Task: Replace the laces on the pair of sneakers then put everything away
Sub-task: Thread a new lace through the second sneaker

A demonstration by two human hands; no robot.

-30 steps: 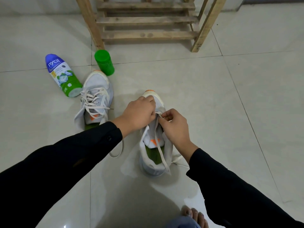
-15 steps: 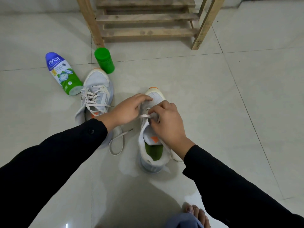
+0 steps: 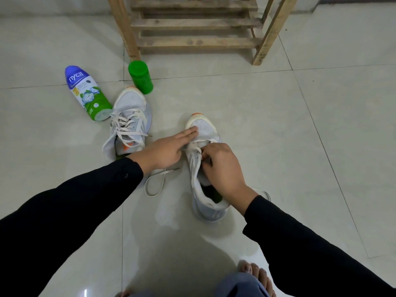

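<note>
Two light grey sneakers stand on the tiled floor. The left sneaker (image 3: 130,123) is laced, and its lace end (image 3: 157,179) loops loose on the floor. The right sneaker (image 3: 204,129) stands toe away from me, with a white lace (image 3: 196,153) through its front eyelets. My left hand (image 3: 165,150) lies with straight fingers pressing on that sneaker's toe side. My right hand (image 3: 222,168) is curled over the tongue and pinches the lace near the eyelets; its fingertips are partly hidden.
A blue-and-green powder bottle (image 3: 86,93) lies on its side at the left. A green cylindrical container (image 3: 140,77) stands by the left sneaker's toe. A wooden slatted rack (image 3: 197,26) stands behind. My bare foot (image 3: 255,275) shows at the bottom edge.
My left hand let go of the lace and flattened onto the toe side of the right sneaker. My right hand slid back toward the tongue, still on the lace.
</note>
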